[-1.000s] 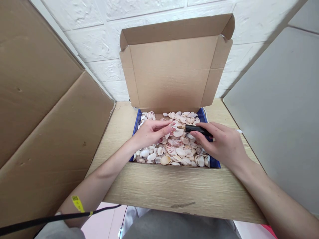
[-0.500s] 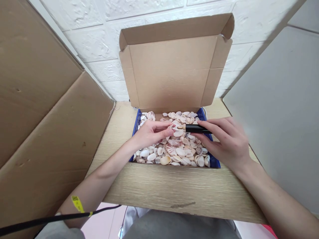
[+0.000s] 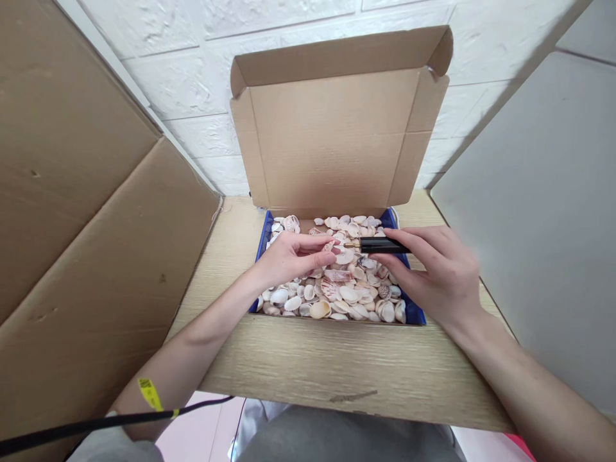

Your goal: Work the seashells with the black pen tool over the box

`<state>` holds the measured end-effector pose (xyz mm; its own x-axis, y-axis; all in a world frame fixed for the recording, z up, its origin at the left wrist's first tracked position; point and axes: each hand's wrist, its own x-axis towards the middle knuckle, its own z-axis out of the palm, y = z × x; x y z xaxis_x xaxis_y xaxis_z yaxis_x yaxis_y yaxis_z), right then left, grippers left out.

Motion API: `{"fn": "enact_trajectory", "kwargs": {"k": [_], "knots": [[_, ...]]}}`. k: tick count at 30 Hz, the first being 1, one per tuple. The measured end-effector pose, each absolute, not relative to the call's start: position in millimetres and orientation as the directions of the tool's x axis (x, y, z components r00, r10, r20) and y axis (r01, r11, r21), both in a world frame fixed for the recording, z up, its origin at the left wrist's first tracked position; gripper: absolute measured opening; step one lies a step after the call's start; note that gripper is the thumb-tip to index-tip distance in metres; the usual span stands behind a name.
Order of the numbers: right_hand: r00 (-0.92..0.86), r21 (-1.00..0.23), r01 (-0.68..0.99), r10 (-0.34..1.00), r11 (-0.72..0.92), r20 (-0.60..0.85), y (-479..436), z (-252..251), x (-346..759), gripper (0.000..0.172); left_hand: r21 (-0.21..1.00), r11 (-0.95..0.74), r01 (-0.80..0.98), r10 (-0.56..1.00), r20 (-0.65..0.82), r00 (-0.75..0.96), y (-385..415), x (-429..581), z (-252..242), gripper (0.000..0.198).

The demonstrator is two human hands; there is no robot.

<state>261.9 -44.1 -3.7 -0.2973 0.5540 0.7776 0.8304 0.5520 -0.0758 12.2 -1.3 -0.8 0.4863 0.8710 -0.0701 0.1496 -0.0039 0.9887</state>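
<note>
My left hand pinches a small reddish-speckled seashell between thumb and fingers, above the box. My right hand is closed around the black barrel of a small hand drill, held nearly level. Its brass-coloured chuck points left toward the shell; whether the thin tip touches the shell I cannot make out. Below both hands lies a heap of seashells, white, cream and pinkish, in an open cardboard box with blue sides.
The box's lid stands raised at the back, near a white brick-patterned wall. A wooden table carries the box. Cardboard closes off the left, a pale panel the right. A black cable crosses the lower left.
The drill has shifted slightly right and its handle end has risen a little. My left hand with the shell has barely moved.
</note>
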Motion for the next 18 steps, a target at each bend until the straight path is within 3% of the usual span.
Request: {"fn": "enact_trajectory", "kwargs": {"k": [7,18], "knots": [[-0.316,-0.123,0.829,0.640,0.545,0.701,-46.4,-5.1,260.1,0.026,0.989,0.070,0.129,0.876,-0.123,0.467,-1.2,12.1,-0.9,0.053],[-0.429,-0.110,0.775,0.646,0.622,0.631,-48.3,-4.7,259.3,0.026,0.991,0.109,0.080,0.857,-0.135,0.497,-1.2,12.3,3.4,0.046]]}}
